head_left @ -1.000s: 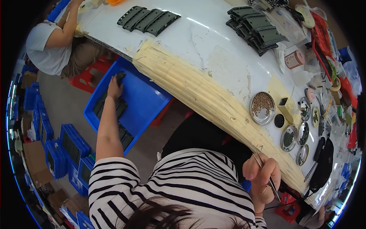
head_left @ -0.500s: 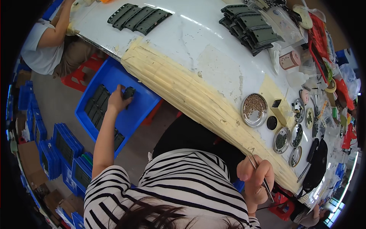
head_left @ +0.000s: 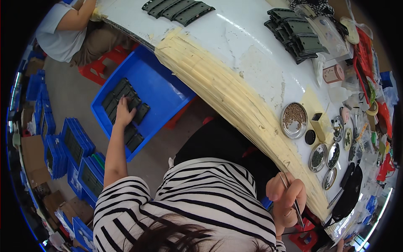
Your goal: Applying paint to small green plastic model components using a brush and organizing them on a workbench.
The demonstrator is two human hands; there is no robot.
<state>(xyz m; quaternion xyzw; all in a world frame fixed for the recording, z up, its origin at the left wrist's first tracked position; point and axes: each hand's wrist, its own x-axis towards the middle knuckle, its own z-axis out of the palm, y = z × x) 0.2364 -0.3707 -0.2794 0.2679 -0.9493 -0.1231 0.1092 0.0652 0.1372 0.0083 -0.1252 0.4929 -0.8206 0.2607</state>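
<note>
My left hand (head_left: 123, 113) is over a blue plastic bin (head_left: 170, 93), its fingers stretched out on the dark green curved plastic parts (head_left: 119, 95) and its thumb apart. One such part (head_left: 142, 113) lies beside the thumb, and more parts (head_left: 133, 139) rest nearer to me in the bin. The hand hides some of the parts under it. In my right hand (head_left: 285, 197), near the table's taped edge, is a pair of metal tweezers (head_left: 299, 208), gripped between thumb and fingers with the tips pointing up and away.
Stacked dark green parts (head_left: 297, 35) and a row of them (head_left: 178, 9) lie on the white table (head_left: 247, 63). Round metal dishes of small pieces (head_left: 294, 121) stand at right. Blue trays (head_left: 77, 138) are stacked on the floor at left. Another person (head_left: 67, 29) sits at far left.
My left hand has set down the part it held, which now lies alongside the others in the bin. The right hand still holds the tweezers. The whole view has shifted somewhat.
</note>
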